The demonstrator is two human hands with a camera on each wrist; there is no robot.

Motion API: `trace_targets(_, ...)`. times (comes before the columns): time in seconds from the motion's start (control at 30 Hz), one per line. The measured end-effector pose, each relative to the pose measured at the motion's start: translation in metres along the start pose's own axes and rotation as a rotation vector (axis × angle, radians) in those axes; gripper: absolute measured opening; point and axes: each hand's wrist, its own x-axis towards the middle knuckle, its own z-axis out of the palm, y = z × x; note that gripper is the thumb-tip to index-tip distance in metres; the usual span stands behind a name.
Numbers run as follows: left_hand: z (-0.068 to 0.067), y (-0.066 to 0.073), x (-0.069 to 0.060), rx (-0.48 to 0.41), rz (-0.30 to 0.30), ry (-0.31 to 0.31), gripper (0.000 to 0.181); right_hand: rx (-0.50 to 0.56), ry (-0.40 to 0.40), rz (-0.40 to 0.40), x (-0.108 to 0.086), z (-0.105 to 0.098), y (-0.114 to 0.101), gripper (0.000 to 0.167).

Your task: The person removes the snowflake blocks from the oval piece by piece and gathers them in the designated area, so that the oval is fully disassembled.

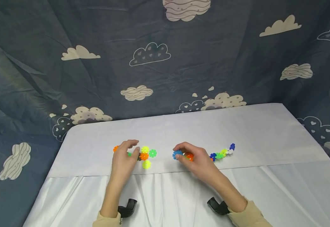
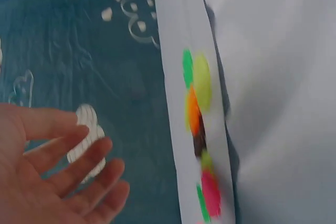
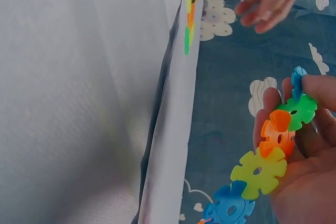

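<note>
My right hand (image 1: 200, 160) holds a chain of interlocking plastic snowflake discs (image 3: 258, 172), the thumb and fingers pinching the blue disc (image 1: 177, 154) at its left end. Green, orange, yellow and blue discs run along the palm in the right wrist view. Past the hand, the rest of the chain (image 1: 219, 155) trails right to a dark blue disc. My left hand (image 1: 122, 162), fingers loosely bent and apart, hovers over a second group of snowflake discs (image 1: 144, 156), holding nothing. That group is partly hidden by the hand; yellow, green, orange, dark and pink pieces show in the left wrist view.
A white cloth covers the table (image 1: 256, 132), with a fold line crossing in front of the discs. Behind stands a dark curtain (image 1: 105, 78) printed with clouds. Black straps or mounts (image 1: 128, 208) sit at both wrists.
</note>
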Motion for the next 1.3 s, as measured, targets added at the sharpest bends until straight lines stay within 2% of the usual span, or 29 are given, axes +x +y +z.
trace_targets(0.07, 0.008, 0.009, -0.004, -0.049, 0.038, -0.047, 0.022, -0.008, 0.002, -0.006, 0.0, 0.0, 0.0, 0.022)
trace_targets(0.2, 0.028, 0.026, -0.014, -0.137, 0.121, -0.18, 0.018, -0.02, 0.002, -0.039, 0.001, 0.0, 0.001, 0.028)
trace_targets(0.3, 0.041, 0.033, -0.021, -0.212, 0.161, -0.273, 0.016, -0.019, -0.017, -0.07, 0.001, 0.001, 0.0, 0.035)
trace_targets(0.4, 0.049, 0.037, -0.026, -0.32, 0.135, -0.335, 0.015, -0.034, -0.045, -0.106, 0.002, 0.003, -0.001, 0.041)
trace_targets(0.47, 0.053, 0.039, -0.028, -0.408, 0.079, -0.366, 0.015, -0.056, -0.065, -0.138, 0.002, 0.005, -0.002, 0.043)
trace_targets(0.53, 0.055, 0.042, -0.031, -0.492, -0.003, -0.383, 0.015, -0.082, -0.084, -0.162, 0.002, 0.006, -0.002, 0.044)
trace_targets(0.63, 0.055, 0.046, -0.032, -0.58, -0.106, -0.38, 0.016, -0.111, -0.105, -0.183, 0.001, 0.009, -0.003, 0.043)
trace_targets(0.7, 0.056, 0.048, -0.032, -0.595, -0.141, -0.362, 0.015, -0.124, -0.103, -0.186, 0.0, 0.01, -0.003, 0.042)
trace_targets(0.83, 0.056, 0.048, -0.03, -0.583, -0.16, -0.292, 0.014, -0.14, -0.058, -0.196, 0.0, 0.01, -0.003, 0.042)
trace_targets(0.93, 0.056, 0.047, -0.029, -0.626, -0.168, -0.243, 0.015, -0.152, -0.007, -0.209, 0.0, 0.01, -0.002, 0.041)
trace_targets(1.13, 0.058, 0.046, -0.029, -0.802, -0.204, -0.226, 0.018, -0.199, 0.09, -0.27, -0.001, 0.01, 0.002, 0.033)
trace_targets(1.3, 0.059, 0.046, -0.029, -0.87, -0.232, -0.243, 0.018, -0.207, 0.116, -0.322, 0.0, 0.011, 0.005, 0.026)
